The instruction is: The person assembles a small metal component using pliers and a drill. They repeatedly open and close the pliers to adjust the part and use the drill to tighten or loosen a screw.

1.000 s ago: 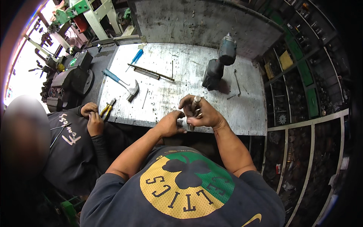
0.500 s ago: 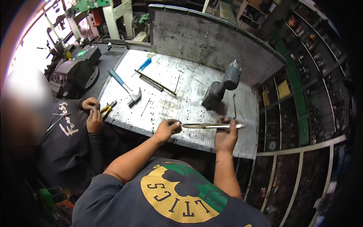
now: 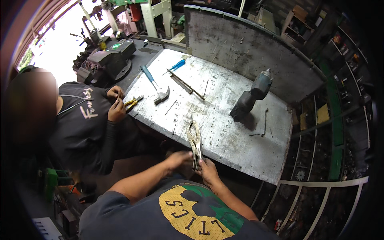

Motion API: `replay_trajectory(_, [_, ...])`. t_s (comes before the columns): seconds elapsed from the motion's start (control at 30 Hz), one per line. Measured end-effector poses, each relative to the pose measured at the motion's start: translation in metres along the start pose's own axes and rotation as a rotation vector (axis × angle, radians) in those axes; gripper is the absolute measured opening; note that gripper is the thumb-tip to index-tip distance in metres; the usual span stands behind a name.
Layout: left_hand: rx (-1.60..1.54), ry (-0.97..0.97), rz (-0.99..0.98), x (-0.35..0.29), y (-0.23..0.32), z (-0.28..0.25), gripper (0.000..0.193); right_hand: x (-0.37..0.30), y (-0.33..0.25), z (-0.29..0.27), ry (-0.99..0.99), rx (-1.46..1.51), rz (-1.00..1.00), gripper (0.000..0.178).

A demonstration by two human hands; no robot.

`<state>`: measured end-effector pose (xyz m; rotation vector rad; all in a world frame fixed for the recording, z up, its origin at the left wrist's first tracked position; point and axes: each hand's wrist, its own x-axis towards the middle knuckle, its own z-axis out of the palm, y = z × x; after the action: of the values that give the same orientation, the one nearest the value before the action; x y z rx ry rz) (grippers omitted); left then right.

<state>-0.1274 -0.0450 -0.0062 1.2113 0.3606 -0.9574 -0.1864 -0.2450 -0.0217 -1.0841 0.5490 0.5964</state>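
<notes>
A pair of silver locking pliers (image 3: 195, 138) points away from me over the near edge of the workbench, jaws uppermost in view. My right hand (image 3: 208, 173) is closed round the lower end of its handles. Beside the handles on the left is my left hand (image 3: 179, 161), blurred, with fingertips close to or touching the left handle; its grip is not clear. A claw hammer (image 3: 154, 85) with a blue handle lies farther up the metal workbench (image 3: 224, 138). To the right, a cordless drill-like power tool (image 3: 252, 96) stands upright on the bench.
A co-worker's hands (image 3: 116, 105) hold something small at the left, by yellow-handled pliers (image 3: 133, 103). A blue screwdriver (image 3: 178, 65), a long dark rod (image 3: 186, 85) and a thin metal rod (image 3: 265, 121) lie on the bench. A metal panel (image 3: 248, 52) borders the back.
The locking pliers turned from lying sideways between both hands to pointing away from me, nearer my body. My right hand moved left and down to the handles. The view shifted.
</notes>
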Motion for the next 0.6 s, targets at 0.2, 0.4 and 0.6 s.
replay_trajectory(0.2, [-0.17,0.053,-0.127,-0.012,-0.053,0.016,0.037,0.01,0.034,0.007,0.284,-1.037,-0.384,0.038])
replay_trajectory(0.4, [0.04,0.071,-0.051,0.0,-0.055,0.006,0.047,0.0,0.037,0.014,-0.093,-0.349,-0.201,0.033])
replay_trajectory(0.6, [0.315,0.151,0.085,-0.001,-0.048,-0.009,0.052,0.005,0.03,0.032,-0.026,-0.583,-0.281,0.027])
